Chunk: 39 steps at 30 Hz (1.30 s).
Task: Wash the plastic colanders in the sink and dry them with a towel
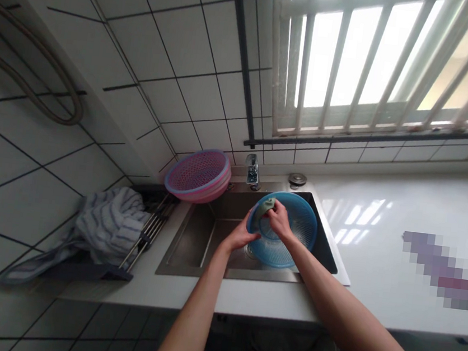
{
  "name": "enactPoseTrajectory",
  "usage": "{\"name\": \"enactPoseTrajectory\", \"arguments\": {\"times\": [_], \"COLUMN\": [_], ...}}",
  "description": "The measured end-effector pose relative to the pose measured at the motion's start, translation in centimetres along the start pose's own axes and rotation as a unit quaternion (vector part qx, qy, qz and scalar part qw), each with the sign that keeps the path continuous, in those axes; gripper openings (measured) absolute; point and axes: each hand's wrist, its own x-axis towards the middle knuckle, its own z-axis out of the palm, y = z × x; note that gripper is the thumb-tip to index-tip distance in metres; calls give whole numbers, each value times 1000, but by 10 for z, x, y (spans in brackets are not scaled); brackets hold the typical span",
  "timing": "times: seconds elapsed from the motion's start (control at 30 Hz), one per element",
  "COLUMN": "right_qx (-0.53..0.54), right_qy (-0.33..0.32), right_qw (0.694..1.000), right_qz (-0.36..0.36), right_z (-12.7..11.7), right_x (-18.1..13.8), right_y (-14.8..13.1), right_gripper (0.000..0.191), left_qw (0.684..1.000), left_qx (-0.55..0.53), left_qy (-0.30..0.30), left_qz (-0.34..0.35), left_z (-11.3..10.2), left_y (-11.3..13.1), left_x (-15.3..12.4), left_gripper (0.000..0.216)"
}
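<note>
A blue plastic colander (302, 228) is tilted over the right part of the steel sink (192, 244). My left hand (244, 233) grips its left rim, with the thumb over the inner side and the other fingers partly hidden behind the wall. Inside the colander, my right hand (278, 219) is closed on a green cloth (265, 205), which lies against the left inner wall near the rim. Behind the colander stands a chrome faucet (252, 172).
Pink colanders (199, 180) rest at the sink's back left corner. A striped cloth (110, 226) lies on a metal rack (146, 236) at the left. A round drain strainer (297, 179) sits behind the sink. White countertop (376, 259) extends to the right, below a barred window (356, 65).
</note>
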Motion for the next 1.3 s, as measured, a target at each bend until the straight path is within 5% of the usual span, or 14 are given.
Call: {"name": "enactPoseTrajectory", "arguments": {"times": [0.1,0.23,0.3,0.37,0.5,0.57,0.8,0.87,1.0,1.07,1.3], "right_qx": [-5,-70,-120,-163,-211,-224,-132,-79,-7,-25,-50], "right_qy": [26,-230,-303,-267,-40,15,-241,-205,-14,15,-170], "right_qw": [1000,970,945,948,975,973,960,975,1000,1000,980], "right_qz": [15,-29,-37,-51,-62,-54,-48,-46,-2,-7,-90], "right_z": [-5,5,9,9,-3,-9,-4,-4,-9,-11,-1], "right_x": [4,-11,-17,-16,1,6,-10,-8,6,9,-5], "right_y": [4,12,15,16,12,11,9,6,1,0,-8], "right_gripper": [17,13,9,10,12,12,14,17,28,27,16], "left_qw": [1000,1000,1000,1000,1000,1000,999,1000,1000,1000,994], "left_qx": [-16,1,17,29,12,-2,38,24,-9,2,-13], "left_qy": [-8,8,7,-2,-6,-8,5,9,-3,-3,63], "left_qz": [-6,-16,-14,-1,6,2,-3,-10,-20,-15,-94], "left_z": [5,-2,-8,-11,-8,-5,-6,-5,3,5,-4], "left_y": [2,-3,-6,-8,-11,-11,-5,-1,9,14,11], "left_x": [0,-1,-2,-1,2,3,-1,-1,-2,-3,-4], "left_gripper": [112,113,115,113,108,109,116,114,113,113,77]}}
